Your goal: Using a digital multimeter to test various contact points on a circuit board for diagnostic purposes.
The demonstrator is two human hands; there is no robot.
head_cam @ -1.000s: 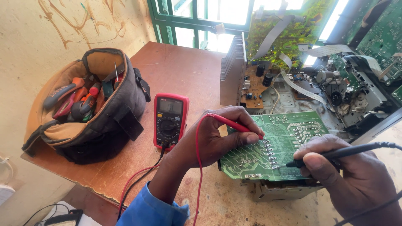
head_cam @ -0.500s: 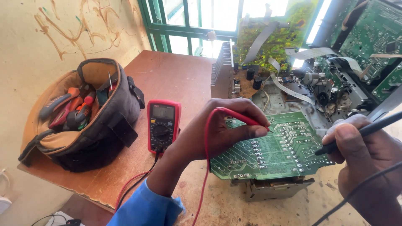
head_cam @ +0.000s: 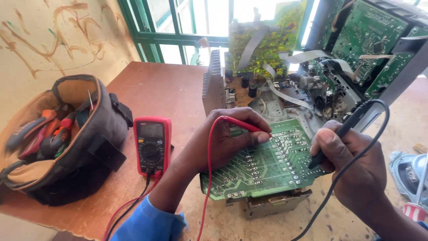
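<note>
A green circuit board lies solder side up on a small metal chassis at the near edge of a worn wooden bench, just in front of an opened-up set of electronics. The board looks light and stiff but fragile, its face crowded with fine solder joints, so it is probably best handled by its bare edges rather than the joints. The left hand rests on the board's left part, fingers curled around a red test probe whose tip reaches the board near its upper middle. The right hand is closed pen-fashion on a black test probe, its tip pressed to the board's right edge. Both probes look slim, rigid and easy to pinch by their insulated barrels; their leads, red and black, hang limp. A red multimeter lies flat to the left, near an open tool bag holding screwdrivers and pliers.
</note>
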